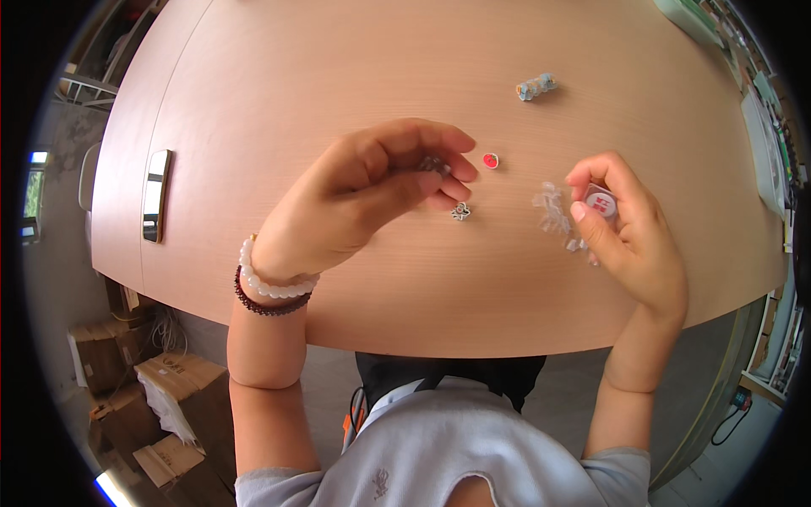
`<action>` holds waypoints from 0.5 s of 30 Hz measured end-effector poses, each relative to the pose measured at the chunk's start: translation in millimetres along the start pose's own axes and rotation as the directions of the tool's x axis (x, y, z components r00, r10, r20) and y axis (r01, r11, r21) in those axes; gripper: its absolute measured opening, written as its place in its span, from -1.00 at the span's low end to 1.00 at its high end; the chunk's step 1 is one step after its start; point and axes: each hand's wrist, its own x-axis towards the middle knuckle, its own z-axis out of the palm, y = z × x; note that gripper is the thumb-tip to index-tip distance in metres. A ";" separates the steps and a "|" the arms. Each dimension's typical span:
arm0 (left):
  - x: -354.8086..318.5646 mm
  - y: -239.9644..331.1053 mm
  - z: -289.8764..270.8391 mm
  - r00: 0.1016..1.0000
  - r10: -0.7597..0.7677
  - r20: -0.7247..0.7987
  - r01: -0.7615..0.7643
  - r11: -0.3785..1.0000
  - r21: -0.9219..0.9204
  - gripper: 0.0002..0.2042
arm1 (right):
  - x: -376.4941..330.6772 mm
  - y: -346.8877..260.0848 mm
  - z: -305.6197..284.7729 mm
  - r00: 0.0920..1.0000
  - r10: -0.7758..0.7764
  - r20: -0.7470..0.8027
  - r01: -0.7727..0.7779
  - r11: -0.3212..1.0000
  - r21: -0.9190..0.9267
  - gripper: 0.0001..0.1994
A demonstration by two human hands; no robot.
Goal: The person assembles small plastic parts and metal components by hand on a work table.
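My left hand (372,173) is raised over the middle of the table with its fingers curled around a small greyish, see-through piece (433,166), too small to name. Just beyond its fingertips lies a small red charm with a pale rim (491,160). A silvery openwork charm (460,211) rests on the table below those fingers. My right hand (629,224) pinches a small clear square case with a round white and red label (601,202). Crumpled clear plastic scraps (552,209) lie on the table beside my right thumb.
The light wooden table (338,76) curves toward me at its near edge. A blue and white bundle of small pieces (536,87) lies farther back. At the left is a phone (156,196). Cardboard boxes (182,372) stand on the floor at the lower left.
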 end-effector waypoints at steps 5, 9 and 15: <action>4.3 -5.7 10.6 0.999 0.000 0.041 0.003 0.997 -0.072 -0.70 | -0.7 0.2 8.7 0.998 -0.021 -0.052 0.033 0.972 0.233 -0.86; 3.3 -11.4 11.8 0.999 -0.046 0.021 0.050 0.979 -0.197 -0.73 | -0.2 -10.7 17.9 0.999 0.031 -0.012 -0.021 0.864 0.504 -0.85; 3.6 -12.2 16.8 0.998 -0.063 0.009 0.063 0.963 -0.263 -0.80 | 0.6 -4.5 19.4 0.997 -0.019 -0.075 0.058 0.828 0.558 -0.92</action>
